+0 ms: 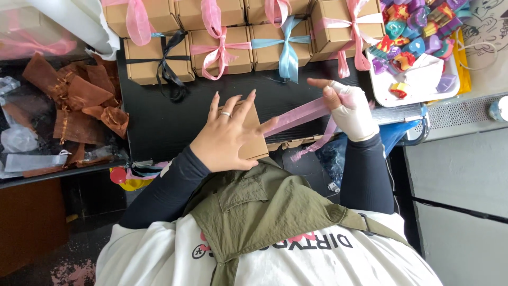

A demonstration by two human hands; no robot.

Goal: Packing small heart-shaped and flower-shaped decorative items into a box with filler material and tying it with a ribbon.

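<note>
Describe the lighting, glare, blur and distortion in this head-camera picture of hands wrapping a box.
Head view: soft, even daylight with faint shadows; glare washes out the white plastic at top left; the right hand pulling the pink ribbon is slightly motion-blurred; the left hand on the brown box is sharp; wide-angle bending at the edges.

Your open room is the bare black work surface point(159, 122) between the flat cardboard box point(254, 143) under your left hand point(227, 135) and the far rows of ribbon-tied boxes point(222, 50). Those boxes wall off the far side from left to right. On the left, a heap of brown pouches point(79, 100) blocks the edge. On the right, the white tray of coloured shapes point(418, 58) stands just beyond your right hand point(349, 106). The pink ribbon point(301, 114) stretches taut between both hands, barring the gap there. Your apron point(264, 206) closes the near side.
</note>
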